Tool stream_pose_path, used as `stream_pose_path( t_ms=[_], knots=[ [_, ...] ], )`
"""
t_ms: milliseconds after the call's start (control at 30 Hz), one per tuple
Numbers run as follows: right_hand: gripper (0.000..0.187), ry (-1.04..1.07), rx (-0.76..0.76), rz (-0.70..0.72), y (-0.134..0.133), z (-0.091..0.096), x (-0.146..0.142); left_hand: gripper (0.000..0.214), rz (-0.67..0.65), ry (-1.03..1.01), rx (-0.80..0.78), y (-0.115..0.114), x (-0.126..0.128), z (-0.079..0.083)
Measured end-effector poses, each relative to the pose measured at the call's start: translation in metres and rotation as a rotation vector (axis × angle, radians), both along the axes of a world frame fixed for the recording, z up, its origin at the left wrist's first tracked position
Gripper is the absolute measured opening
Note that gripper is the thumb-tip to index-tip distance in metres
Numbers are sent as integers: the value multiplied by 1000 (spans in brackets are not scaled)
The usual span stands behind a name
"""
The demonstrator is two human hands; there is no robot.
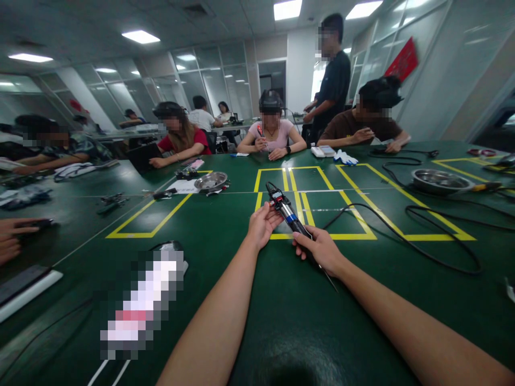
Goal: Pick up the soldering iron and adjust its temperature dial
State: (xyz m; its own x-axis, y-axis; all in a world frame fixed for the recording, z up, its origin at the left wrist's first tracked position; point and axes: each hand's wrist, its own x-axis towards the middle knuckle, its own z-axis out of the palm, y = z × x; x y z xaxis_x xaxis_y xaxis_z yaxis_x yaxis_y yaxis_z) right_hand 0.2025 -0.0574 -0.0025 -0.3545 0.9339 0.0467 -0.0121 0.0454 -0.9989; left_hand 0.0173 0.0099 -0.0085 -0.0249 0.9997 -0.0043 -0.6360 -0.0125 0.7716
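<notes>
1. While the left hand (263,222) sat at the tool's far end, the right hand (319,249) carried the weight; the tool (288,214) was up off the desk (306,321), tilted, over the near edge of the yellow tape (322,236).
2. Right grip: wrapped round the black handle. Left grip: thumb and fingers at the red bit on the far end; couldn't tell if pinching or just steadying.
3. Done: tool picked up and in hand, its thin metal spike (329,279) pointing down toward the near right, clear of any workpiece.
4. Left, my read: handling at the far end looked unfinished, both hands being on it, and the tool wasn't set down. Couldn't judge how much remained.
5. Black cable (382,225) ran rightward across the desk, short of the steel bowl (440,187).
6. Markings: blue band (292,218) round the shiny barrel, small pale patch near the red bit. No brand legible.
7. Other writing: red sign (403,60) on the wall had marks too small to read; white sheet (183,186) unreadable; blurred-out object (145,300) at left masked entirely.
</notes>
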Motion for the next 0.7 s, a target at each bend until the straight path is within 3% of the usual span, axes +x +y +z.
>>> stream_pose_path(
  t_ms=[700],
  knots=[
    [39, 35, -31, 42, -2, 6, 1, 25, -88, -99, -48, -2, -2, 3]
  ],
)
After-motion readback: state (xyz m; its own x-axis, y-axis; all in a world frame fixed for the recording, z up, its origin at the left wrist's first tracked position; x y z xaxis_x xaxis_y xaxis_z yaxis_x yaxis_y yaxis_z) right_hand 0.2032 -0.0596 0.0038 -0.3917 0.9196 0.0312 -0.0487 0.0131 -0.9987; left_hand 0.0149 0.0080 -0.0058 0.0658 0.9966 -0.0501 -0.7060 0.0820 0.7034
